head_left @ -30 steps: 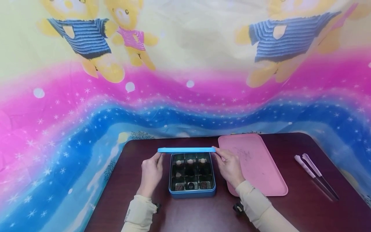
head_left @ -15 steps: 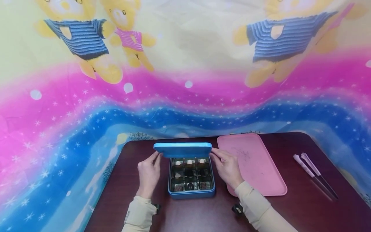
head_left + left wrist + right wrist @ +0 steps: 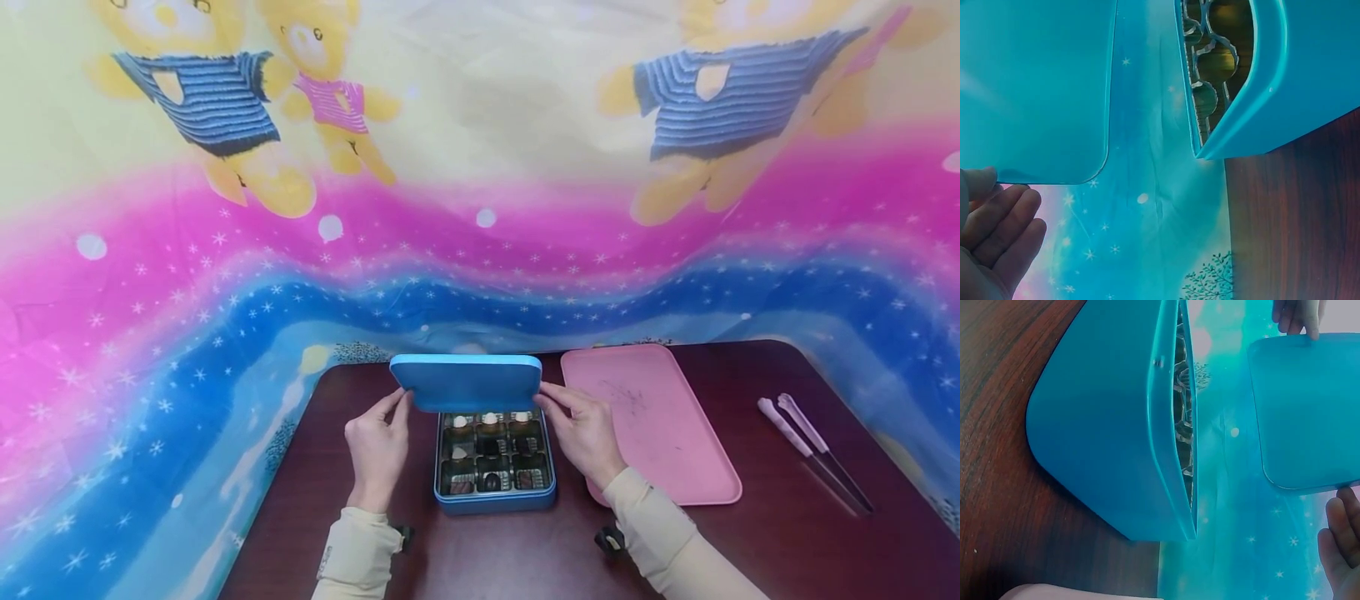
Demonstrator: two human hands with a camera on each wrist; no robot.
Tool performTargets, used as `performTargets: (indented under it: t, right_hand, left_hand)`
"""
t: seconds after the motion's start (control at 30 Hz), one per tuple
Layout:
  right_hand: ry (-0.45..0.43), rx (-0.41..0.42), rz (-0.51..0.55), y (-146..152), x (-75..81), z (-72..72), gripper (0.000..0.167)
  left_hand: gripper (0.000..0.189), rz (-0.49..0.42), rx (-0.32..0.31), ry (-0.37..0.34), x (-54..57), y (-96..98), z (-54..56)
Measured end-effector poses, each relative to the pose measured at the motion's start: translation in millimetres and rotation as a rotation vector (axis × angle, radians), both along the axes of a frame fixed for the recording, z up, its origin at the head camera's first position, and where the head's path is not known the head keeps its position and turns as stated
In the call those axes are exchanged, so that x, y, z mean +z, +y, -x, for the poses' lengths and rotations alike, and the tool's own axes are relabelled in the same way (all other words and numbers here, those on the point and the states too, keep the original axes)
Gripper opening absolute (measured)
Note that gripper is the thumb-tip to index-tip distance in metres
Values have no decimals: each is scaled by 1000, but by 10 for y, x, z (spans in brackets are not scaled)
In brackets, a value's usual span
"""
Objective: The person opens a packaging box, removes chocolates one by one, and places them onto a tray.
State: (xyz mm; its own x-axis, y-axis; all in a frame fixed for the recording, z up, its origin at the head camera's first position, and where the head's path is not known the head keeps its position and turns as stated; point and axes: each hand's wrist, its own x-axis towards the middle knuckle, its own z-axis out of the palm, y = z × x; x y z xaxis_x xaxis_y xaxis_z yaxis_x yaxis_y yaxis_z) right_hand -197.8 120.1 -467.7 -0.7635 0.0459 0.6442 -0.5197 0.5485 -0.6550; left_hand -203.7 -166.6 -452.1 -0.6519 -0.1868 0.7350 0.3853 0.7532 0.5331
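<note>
Here, a person's left hand (image 3: 377, 446) and right hand (image 3: 587, 431), apart, pinch opposite sides of a tilted blue tin lid (image 3: 465, 383), raised above an open blue chocolate tin (image 3: 495, 505) on the table (image 3: 495, 558).

2 hands (image 3: 377, 450), 1 lid (image 3: 468, 385), 1 box (image 3: 495, 504), 9 compartments (image 3: 495, 464), 1 tray (image 3: 675, 433)

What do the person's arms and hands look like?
The left hand and right hand wear no gloves. The left sleeve and right sleeve are cream, long and loose. The left one has dark marking, too small to read. A little black thing sits by each wrist.
</note>
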Motion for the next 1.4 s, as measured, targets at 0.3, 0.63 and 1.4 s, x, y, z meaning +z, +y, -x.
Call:
performTargets:
  t: [0.3, 0.63, 1.4]
  right_hand:
    - [-19, 44, 39, -21, 0, -9, 26]
    - [-13, 100, 62, -45, 19, -10, 23]
    - [-54, 76, 16, -180, 40, -11, 22]
  left_hand:
    - [19, -26, 16, 18, 24, -25, -24]
    - [20, -13, 20, 66, 36, -78, -31]
    - [17, 8, 24, 75, 11, -165, -37]
